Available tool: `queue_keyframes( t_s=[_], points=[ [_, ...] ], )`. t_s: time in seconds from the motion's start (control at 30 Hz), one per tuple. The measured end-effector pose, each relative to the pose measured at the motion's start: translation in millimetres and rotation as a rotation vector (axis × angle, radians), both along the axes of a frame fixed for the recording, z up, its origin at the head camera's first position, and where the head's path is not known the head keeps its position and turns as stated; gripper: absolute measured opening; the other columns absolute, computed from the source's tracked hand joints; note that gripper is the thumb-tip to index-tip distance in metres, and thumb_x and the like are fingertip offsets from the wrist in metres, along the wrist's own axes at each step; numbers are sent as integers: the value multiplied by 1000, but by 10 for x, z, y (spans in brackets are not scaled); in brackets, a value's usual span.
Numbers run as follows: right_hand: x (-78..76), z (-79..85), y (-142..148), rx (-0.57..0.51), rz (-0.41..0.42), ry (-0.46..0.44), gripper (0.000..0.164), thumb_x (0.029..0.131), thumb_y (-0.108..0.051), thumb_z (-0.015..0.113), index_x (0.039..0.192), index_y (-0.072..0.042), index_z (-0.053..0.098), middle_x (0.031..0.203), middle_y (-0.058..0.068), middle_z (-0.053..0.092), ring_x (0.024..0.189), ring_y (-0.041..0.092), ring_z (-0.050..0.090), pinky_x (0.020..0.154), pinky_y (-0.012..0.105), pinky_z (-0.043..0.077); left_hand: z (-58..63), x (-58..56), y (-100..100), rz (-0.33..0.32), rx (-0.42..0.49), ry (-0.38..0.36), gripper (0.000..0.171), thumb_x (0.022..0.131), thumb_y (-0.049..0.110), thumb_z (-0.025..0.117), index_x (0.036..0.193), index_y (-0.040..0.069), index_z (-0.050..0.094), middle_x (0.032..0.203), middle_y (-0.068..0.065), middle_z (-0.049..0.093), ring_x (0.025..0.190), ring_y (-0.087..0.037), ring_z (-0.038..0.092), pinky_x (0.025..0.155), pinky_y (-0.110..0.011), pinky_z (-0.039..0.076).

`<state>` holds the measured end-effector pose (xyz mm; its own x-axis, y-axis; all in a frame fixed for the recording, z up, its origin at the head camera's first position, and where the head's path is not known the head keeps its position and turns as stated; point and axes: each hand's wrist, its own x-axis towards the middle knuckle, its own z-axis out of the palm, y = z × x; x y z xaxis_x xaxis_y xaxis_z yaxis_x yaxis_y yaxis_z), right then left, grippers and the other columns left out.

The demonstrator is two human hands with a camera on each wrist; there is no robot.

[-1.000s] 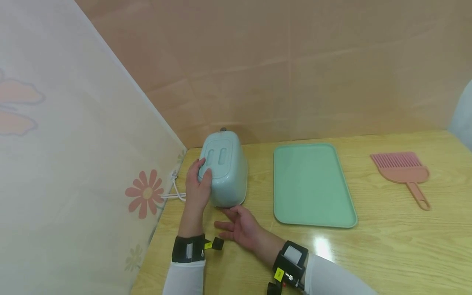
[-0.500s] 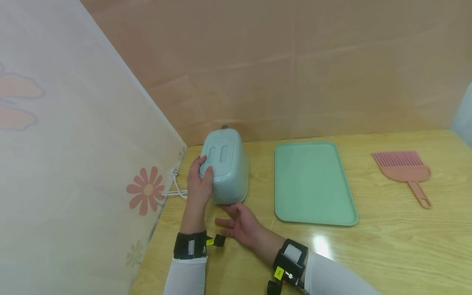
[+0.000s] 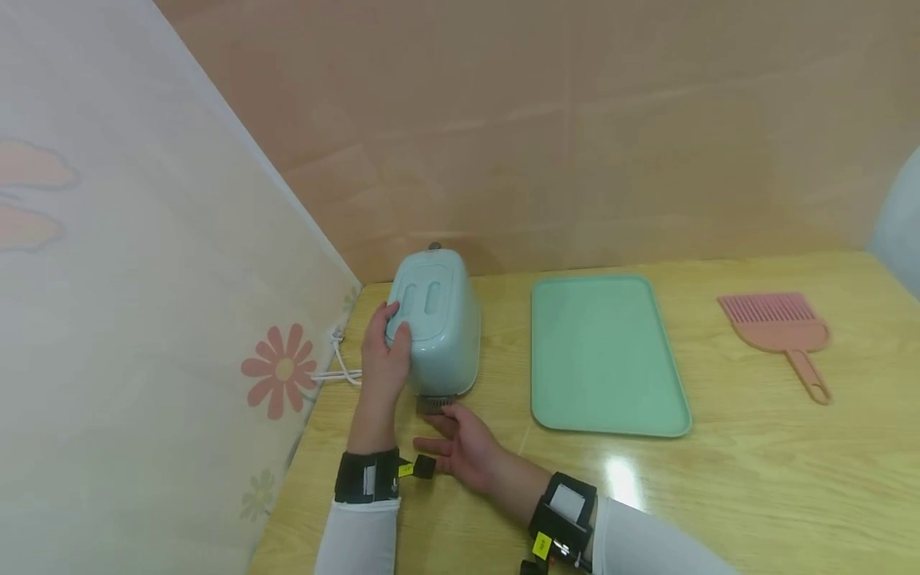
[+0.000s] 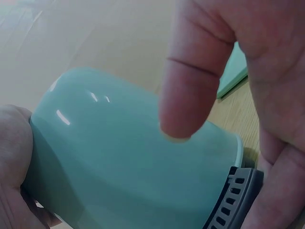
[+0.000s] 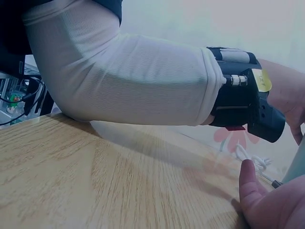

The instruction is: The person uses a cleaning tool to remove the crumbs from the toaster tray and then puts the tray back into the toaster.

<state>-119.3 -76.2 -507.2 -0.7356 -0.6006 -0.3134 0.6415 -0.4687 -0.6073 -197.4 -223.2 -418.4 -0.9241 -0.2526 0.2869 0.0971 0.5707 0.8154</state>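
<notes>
A pale blue toaster [image 3: 442,359] with a lid over its top stands at the table's left back. My left hand [image 3: 384,355] grips its near left upper edge, thumb on the near side and fingers over the top. From the bottom of the near end a dark grey slotted crumb tray [image 3: 434,405] sticks out a little; its slots show in the left wrist view. My right hand [image 3: 467,451] is at the tray, fingers against its outer edge [image 4: 240,191]. The thumb [image 4: 186,105] stands above, in front of the toaster wall. The fingers' underside grip is partly hidden.
A green rectangular serving tray [image 3: 607,359] lies right of the toaster. Farther right is a pink dustpan-shaped brush or scoop [image 3: 779,327] with a comb edge. A white cord [image 3: 341,367] runs left of the toaster by the flowered wall [image 3: 280,367].
The grey crumb tray has come out from the toaster's near end, where it was not visible before. My right hand has shifted slightly toward me; the left hand keeps its hold.
</notes>
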Motion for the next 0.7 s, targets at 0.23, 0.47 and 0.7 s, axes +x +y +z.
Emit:
queue_keyframes(
  t_s=[0.23, 0.47, 0.7],
  points=[
    [15, -15, 9, 16, -2, -5, 65, 98, -35, 41, 153, -10, 16, 153, 21, 32, 117, 38, 57, 79, 39, 53, -29, 31, 4, 0, 14, 0, 41, 97, 32, 49, 136, 22, 52, 154, -3, 36, 142, -25, 30, 115, -50, 26],
    [-2, -11, 19, 34, -34, 0, 62, 97, -34, 44, 149, -10, 21, 148, 23, 38, 115, 40, 58, 78, 40, 53, -49, 6, 9, -9, 20, 4, 40, 97, 33, 49, 136, 23, 53, 154, -1, 36, 143, -24, 30, 115, -49, 25],
    [-39, -5, 49, 41, -39, 9, 62, 97, -34, 45, 148, -7, 23, 145, 25, 41, 117, 42, 56, 85, 44, 52, -81, -34, 2, -12, 18, -9, 40, 97, 34, 49, 136, 24, 52, 154, 0, 36, 143, -25, 30, 115, -50, 26]
  ],
)
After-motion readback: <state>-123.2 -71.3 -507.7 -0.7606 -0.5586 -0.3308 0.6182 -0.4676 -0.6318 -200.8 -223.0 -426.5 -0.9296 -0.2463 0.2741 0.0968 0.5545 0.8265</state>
